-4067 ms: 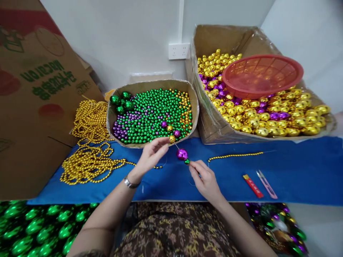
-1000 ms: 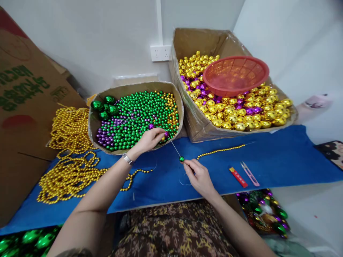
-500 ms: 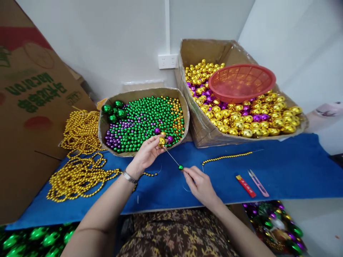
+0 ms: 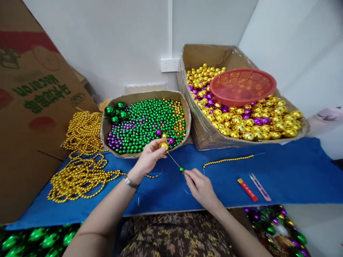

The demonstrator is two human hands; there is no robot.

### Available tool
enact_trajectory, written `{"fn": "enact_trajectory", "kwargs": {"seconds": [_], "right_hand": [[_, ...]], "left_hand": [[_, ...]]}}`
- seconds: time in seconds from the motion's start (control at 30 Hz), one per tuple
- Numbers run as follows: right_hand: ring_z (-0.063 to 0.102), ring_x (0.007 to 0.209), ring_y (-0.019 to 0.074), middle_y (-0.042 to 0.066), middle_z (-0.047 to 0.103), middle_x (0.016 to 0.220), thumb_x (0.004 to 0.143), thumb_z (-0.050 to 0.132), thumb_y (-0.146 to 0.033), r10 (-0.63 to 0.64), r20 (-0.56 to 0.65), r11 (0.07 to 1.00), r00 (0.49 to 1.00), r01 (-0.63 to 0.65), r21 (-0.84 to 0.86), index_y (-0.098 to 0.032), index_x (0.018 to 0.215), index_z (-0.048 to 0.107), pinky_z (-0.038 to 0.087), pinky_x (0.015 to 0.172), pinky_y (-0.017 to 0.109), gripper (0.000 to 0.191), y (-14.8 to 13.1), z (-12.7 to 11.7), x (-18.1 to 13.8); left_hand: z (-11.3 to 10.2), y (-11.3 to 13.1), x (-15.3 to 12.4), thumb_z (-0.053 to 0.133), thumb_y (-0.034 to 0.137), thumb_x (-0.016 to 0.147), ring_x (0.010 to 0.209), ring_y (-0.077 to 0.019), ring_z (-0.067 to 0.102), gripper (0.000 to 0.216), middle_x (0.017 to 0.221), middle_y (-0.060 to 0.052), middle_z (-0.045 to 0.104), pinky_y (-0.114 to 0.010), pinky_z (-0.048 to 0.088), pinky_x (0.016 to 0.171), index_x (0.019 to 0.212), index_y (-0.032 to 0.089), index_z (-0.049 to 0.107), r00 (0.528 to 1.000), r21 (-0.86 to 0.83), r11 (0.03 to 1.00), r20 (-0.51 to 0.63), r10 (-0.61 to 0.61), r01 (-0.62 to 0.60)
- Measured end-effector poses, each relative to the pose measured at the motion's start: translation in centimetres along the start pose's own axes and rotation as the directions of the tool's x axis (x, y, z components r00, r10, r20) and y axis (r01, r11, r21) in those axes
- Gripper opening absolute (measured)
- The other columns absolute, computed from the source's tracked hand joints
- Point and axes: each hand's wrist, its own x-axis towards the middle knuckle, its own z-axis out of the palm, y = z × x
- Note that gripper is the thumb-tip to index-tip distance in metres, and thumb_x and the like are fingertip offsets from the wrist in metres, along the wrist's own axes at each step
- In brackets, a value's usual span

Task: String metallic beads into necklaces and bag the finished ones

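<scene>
My left hand [image 4: 150,155] has its thumb and fingers closed on a large shiny gold bead [image 4: 164,145] over the front rim of the smaller bead carton. A thin straight strand [image 4: 173,159], needle or string I cannot tell, runs from that bead down to a small green bead [image 4: 181,169]. Just behind the green bead, my right hand [image 4: 200,186] pinches the strand's lower end; its fingertips touch or nearly touch the bead. Purple beads [image 4: 170,141] lie beside the left fingertips; whether they are on the strand is unclear.
The smaller carton [image 4: 105,140] holds green, purple and gold beads. Right of it, a bigger carton [image 4: 199,137] of gold and purple beads bears a red basket [image 4: 242,87]. Gold bead chains [image 4: 76,178] pile left. A red packet [image 4: 247,190] and pink-handled snips [image 4: 260,187] lie right.
The whole view has shifted slightly, with things sitting a little lower and to the right. Both hands keep the same hold, and the strand between them stays taut.
</scene>
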Motion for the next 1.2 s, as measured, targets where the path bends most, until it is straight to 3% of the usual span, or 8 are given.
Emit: {"fn": "enact_trajectory", "kwargs": {"seconds": [0.1,0.23,0.6,0.83,0.93,1.0,1.07,1.2], "right_hand": [[0.065,0.078,0.0157,0.007,0.067,0.090,0.097,0.044,-0.025,0.000,-0.016,1.000,1.000,0.000,0.014,-0.020,0.107,0.064,0.050,0.070,0.025,0.023,0.1,0.2,0.2],[0.065,0.079,0.0150,0.005,0.066,0.088,0.097,0.044,-0.023,-0.011,-0.004,0.997,1.000,0.011,0.072,-0.020,0.105,0.063,0.050,0.069,0.024,0.021,0.3,0.3,0.0],[0.065,0.078,0.0152,0.006,0.066,0.087,0.097,0.045,-0.023,-0.031,-0.012,0.999,0.999,0.031,0.027,-0.019,0.107,0.063,0.051,0.068,0.025,0.021,0.2,0.5,-0.3],[0.065,0.077,0.0155,0.006,0.067,0.086,0.096,0.047,-0.025,-0.018,-0.048,0.998,0.999,0.020,0.051,-0.020,0.104,0.064,0.052,0.070,0.026,0.019,-0.1,0.2,0.0],[0.065,0.075,0.0154,0.005,0.066,0.086,0.096,0.048,-0.025,-0.012,-0.073,0.998,0.997,0.016,0.057,-0.020,0.103,0.064,0.052,0.070,0.026,0.018,0.0,-0.2,-0.1],[0.064,0.074,0.0150,0.005,0.066,0.085,0.096,0.048,-0.024,-0.013,-0.076,0.998,0.997,0.018,0.063,-0.020,0.103,0.063,0.051,0.069,0.026,0.018,0.2,-0.4,-0.1],[0.064,0.074,0.0147,0.005,0.066,0.085,0.096,0.048,-0.024,-0.008,-0.071,0.998,0.997,0.013,0.063,-0.020,0.103,0.063,0.051,0.068,0.025,0.017,0.3,-0.3,-0.1],[0.065,0.077,0.0151,0.005,0.066,0.086,0.096,0.049,-0.024,-0.006,-0.076,0.998,0.997,0.010,0.061,-0.019,0.103,0.064,0.050,0.069,0.025,0.017,0.3,0.1,0.0]], "left_hand": [[0.6,-0.6,-0.7,0.078,0.024,0.072,0.086,-0.0154,0.065,0.042,0.109,-0.008,0.067,-0.023,0.055,0.069,0.111,0.019,0.066,0.999,0.065,0.997,0.032,0.044,-0.046],[1.2,-0.9,-1.5,0.079,0.027,0.072,0.085,-0.0197,0.069,0.042,0.109,-0.008,0.065,-0.029,0.058,0.070,0.110,0.019,0.064,0.999,-0.031,0.999,0.031,-0.019,0.020],[1.3,-1.4,-2.5,0.079,0.023,0.070,0.086,-0.0197,0.069,0.041,0.108,-0.008,0.065,-0.028,0.058,0.069,0.108,0.018,0.063,1.000,-0.006,1.000,0.024,-0.010,0.010],[0.6,-0.7,-2.9,0.077,0.024,0.073,0.104,-0.0215,0.063,0.049,0.125,-0.012,0.060,-0.029,0.055,0.081,0.119,0.020,0.061,0.977,0.156,0.988,0.209,-0.031,-0.002],[-1.2,0.8,-1.8,0.069,0.033,0.080,0.100,-0.0215,0.065,0.038,0.118,-0.013,0.064,-0.031,0.055,0.079,0.114,0.017,0.062,0.993,0.291,0.950,0.064,0.101,-0.115],[-3.1,1.9,-0.5,0.065,0.038,0.082,0.090,-0.0197,0.066,0.036,0.106,-0.012,0.068,-0.031,0.054,0.075,0.110,0.015,0.063,0.977,0.459,0.875,-0.059,0.203,-0.154],[-5.2,2.9,0.7,0.061,0.038,0.084,0.080,-0.0186,0.066,0.034,0.095,-0.010,0.070,-0.030,0.052,0.071,0.107,0.013,0.063,0.956,0.696,0.704,-0.088,0.279,-0.141],[-7.7,3.5,2.4,0.055,0.029,0.085,0.076,-0.0218,0.065,0.028,0.089,-0.008,0.071,-0.031,0.048,0.070,0.107,0.016,0.065,0.989,0.997,0.057,0.048,0.141,-0.056]]}}
